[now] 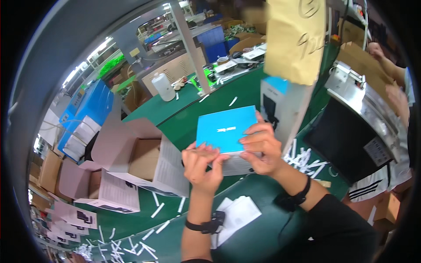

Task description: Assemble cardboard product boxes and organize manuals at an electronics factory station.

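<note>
A closed carton with a bright blue top and a white printed side is between my two hands, over the green bench. My right hand wraps the carton's right side, fingers over the blue top and thumb low on the near side. At the near left corner, my left hand grips the edge with fingers bent and thumb pressed to it. Black straps are around both wrists. Just left of the carton stands an open white box with a brown cardboard interior.
Another open box stands farther left. White sheets lie on the near bench, with paper strips scattered around. A blue-topped box stands behind a taped yellow paper. A white bottle stands beyond. At right, a person works beside a black-sided machine.
</note>
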Demonstrator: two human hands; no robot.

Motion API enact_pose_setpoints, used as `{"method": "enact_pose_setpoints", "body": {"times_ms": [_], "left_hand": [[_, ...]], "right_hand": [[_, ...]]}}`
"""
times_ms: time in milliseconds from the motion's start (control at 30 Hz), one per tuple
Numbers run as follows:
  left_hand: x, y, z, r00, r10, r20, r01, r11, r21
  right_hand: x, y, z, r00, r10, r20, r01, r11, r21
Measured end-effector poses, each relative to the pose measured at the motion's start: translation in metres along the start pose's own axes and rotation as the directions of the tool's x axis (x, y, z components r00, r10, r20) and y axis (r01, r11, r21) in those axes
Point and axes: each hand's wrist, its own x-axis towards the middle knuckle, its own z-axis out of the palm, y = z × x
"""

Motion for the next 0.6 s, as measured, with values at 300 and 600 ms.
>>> {"method": "enact_pose_setpoints", "body": {"times_ms": [300,600], "left_hand": [[0.034,0.01,0.008,0.995,-0.097,0.023,0.098,0.994,-0.037],[0.019,0.015,-0.015,0.998,-0.046,0.04,0.035,0.972,0.233]], "right_hand": [[0.01,-0.008,0.0,0.971,0.174,-0.165,-0.183,0.982,-0.041],[0.01,0.003,0.028,0.951,0.1,-0.294,-0.103,0.995,0.004]]}}
